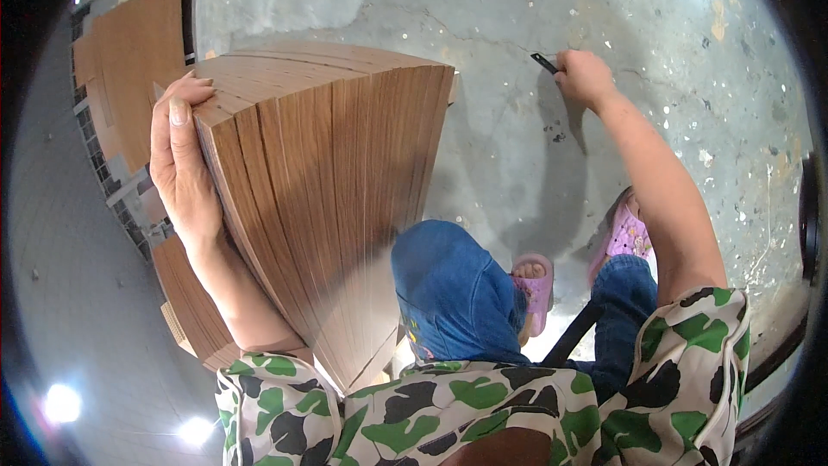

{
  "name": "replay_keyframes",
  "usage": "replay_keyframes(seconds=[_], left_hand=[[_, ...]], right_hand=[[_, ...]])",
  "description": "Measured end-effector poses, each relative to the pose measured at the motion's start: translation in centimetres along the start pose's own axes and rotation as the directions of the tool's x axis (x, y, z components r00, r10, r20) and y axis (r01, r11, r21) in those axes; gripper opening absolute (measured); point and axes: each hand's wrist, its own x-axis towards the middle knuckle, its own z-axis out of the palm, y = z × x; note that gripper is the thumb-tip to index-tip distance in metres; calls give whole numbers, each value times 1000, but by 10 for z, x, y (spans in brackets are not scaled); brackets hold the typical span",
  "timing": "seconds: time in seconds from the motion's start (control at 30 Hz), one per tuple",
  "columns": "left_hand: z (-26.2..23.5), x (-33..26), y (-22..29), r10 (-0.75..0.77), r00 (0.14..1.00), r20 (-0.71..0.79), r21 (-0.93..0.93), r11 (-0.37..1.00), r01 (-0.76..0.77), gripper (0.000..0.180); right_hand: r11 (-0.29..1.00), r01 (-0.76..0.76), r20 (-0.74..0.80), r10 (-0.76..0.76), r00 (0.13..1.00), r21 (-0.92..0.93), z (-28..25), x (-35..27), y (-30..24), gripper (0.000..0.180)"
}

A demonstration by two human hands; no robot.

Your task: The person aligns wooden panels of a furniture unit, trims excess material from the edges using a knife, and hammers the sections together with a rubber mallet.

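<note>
A tall stack of brown wood-grain boards (332, 147) stands on edge in front of me, left of the middle. My left hand (185, 164) lies along its outer left face, with the fingertips hooked over the top far corner. Out to the right, my right hand (586, 78) is closed around a slim black tool (543, 62). Only the tool's flat end sticks out past the fingers, pointing left, so I cannot tell its exact kind. This hand is apart from the boards, with the grey floor beneath it.
Grey, paint-spotted concrete floor (483, 0) spreads ahead and to the right. More brown boards (138, 69) lie at the far left, and another board stack (194, 298) is beside my left forearm. My blue-jeans knee (453, 293) and pink sandals (539, 293) are close to the stack.
</note>
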Motion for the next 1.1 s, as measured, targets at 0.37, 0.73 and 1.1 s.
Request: replay_keyframes(seconds=[0.37, 0.73, 1.1], left_hand=[[-15, 37, -24, 339, 939, 60, 252, 905, -343, 17], [-32, -35, -40, 426, 834, -351, 209, 904, -374, 20], [-158, -277, -105, -247, 900, -359, 373, 846, 381, 29]], right_hand=[[858, 343, -237, -269, 934, 381, -82, 4, -118, 15], [658, 643, -338, -547, 766, 391, -188, -51, -294, 15], [499, 860, -109, -865, 489, -101, -234, -146, -332, 17]])
